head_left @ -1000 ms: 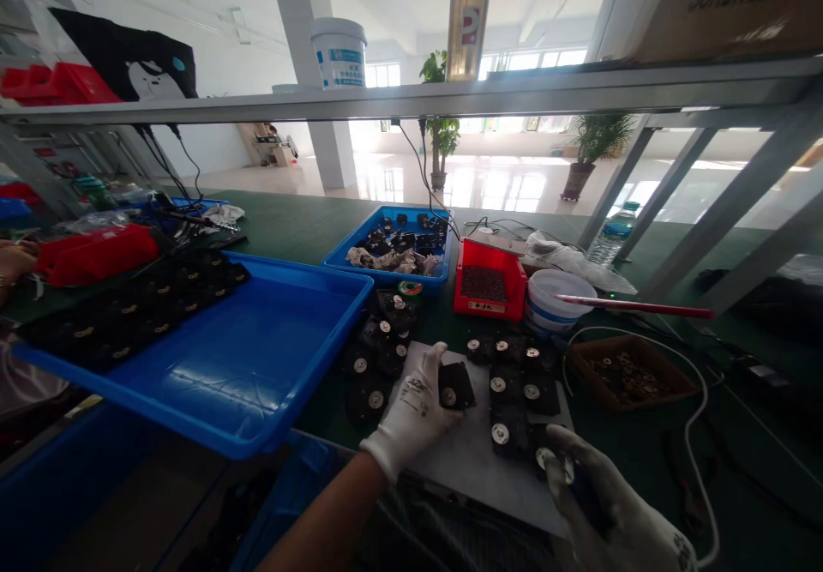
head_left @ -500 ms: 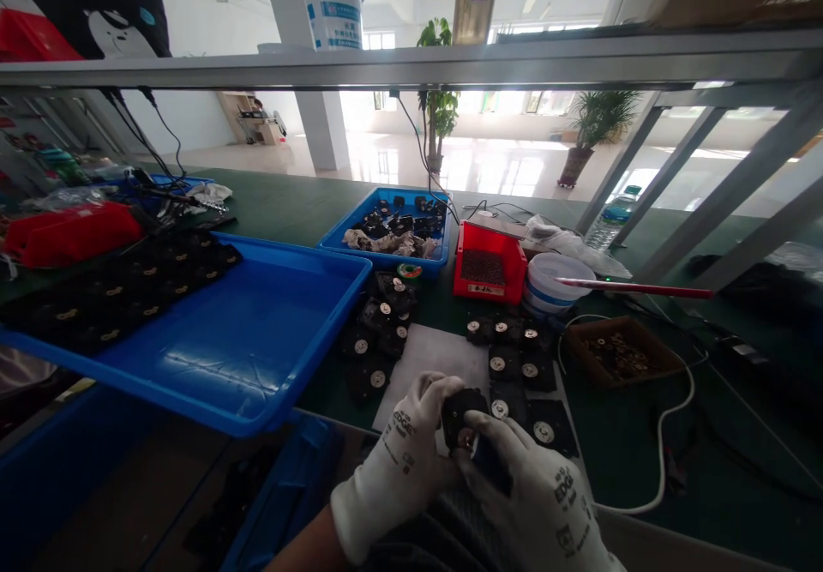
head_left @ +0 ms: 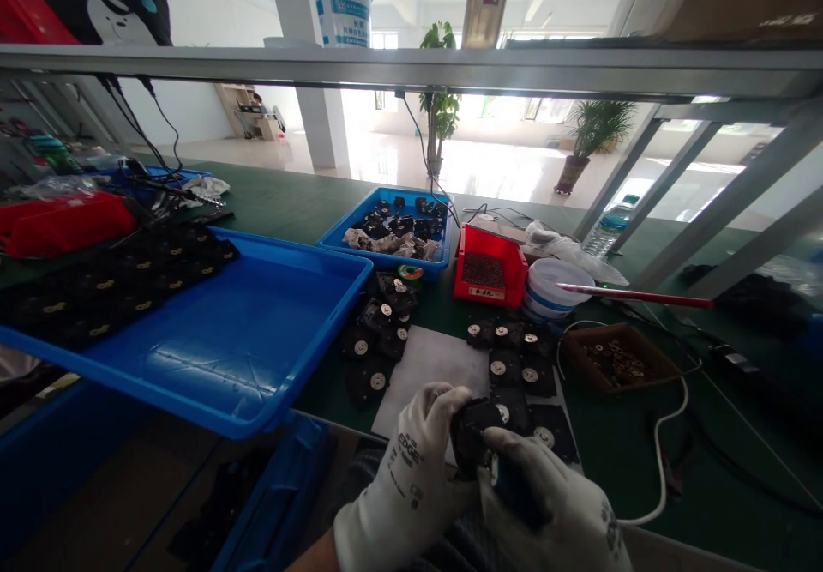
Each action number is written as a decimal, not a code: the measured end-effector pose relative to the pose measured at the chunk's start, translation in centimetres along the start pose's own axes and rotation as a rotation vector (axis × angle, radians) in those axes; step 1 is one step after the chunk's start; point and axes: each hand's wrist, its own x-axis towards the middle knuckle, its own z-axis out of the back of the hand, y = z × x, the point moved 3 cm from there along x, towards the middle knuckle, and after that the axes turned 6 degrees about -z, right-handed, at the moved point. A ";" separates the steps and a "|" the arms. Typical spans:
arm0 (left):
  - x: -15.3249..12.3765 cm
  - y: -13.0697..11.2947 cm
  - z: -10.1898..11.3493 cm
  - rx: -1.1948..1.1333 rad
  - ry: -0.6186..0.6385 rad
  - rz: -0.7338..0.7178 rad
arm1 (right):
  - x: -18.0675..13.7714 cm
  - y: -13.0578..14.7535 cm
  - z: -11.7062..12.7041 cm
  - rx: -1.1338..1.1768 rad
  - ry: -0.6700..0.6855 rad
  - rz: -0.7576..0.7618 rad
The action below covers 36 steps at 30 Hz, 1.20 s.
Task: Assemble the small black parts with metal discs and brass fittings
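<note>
My left hand (head_left: 417, 460), in a white glove, is closed around a small black housing (head_left: 468, 435), held tilted above the front edge of the bench. My right hand (head_left: 553, 495), gloved too, has its fingers curled at the right side of that housing. A dark blue object (head_left: 518, 490) shows in the right hand's grip; its kind is hard to make out. Right behind the hands lies a white sheet (head_left: 430, 366). Similar black housings with silver discs (head_left: 505, 370) stand in rows on its right, and more housings (head_left: 369, 375) lie on its left.
A large blue tray (head_left: 257, 332) sits at left, partly covered by black parts (head_left: 129, 276). Further back are a smaller blue tray (head_left: 331, 242), a red bin (head_left: 492, 293) and a white tub (head_left: 546, 302). A brown box (head_left: 591, 370) and a white cable (head_left: 662, 452) lie at right.
Both hands have shifted slightly right and down with the housing. The housing has turned, so its small metal disc no longer shows. The right hand has rotated, exposing more of the dark blue object.
</note>
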 end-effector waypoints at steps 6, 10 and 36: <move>-0.3 -0.4 -0.2 0.139 -0.092 -0.117 | -0.3 0.0 -1.0 -0.187 0.042 0.113; -0.5 -0.2 -0.4 0.138 -0.076 -0.129 | -0.2 0.7 -0.4 -0.316 0.093 0.187; -1.0 0.6 0.2 0.007 -0.036 -0.143 | 0.4 -1.6 0.8 0.239 0.095 -0.537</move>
